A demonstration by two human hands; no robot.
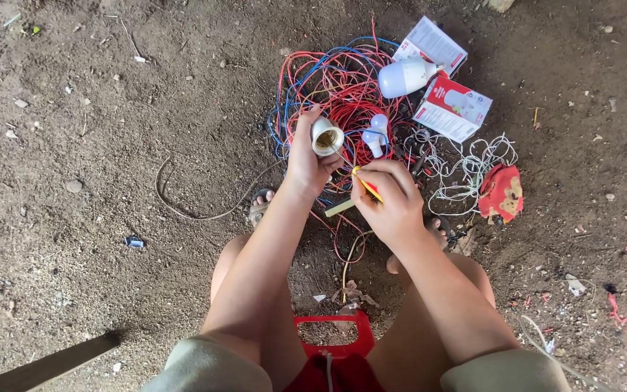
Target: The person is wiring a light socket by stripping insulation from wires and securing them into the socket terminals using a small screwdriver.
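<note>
Your left hand (305, 161) is clamped round a white lamp socket (326, 137), open end facing up at you. Your right hand (388, 199), just beside it, pinches a yellow-handled tool (363, 187); I can't tell where its tip sits. Risk: the tip may slip off the socket and jab your left fingers. Beyond both hands lies a wire tangle (339, 83) that could snag, with bulbs (406, 77) easy to knock.

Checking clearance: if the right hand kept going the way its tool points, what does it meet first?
Likely the white lamp socket held in the left hand: the right hand aims its yellow-handled tool up-left at it. Depth is unclear.
</note>
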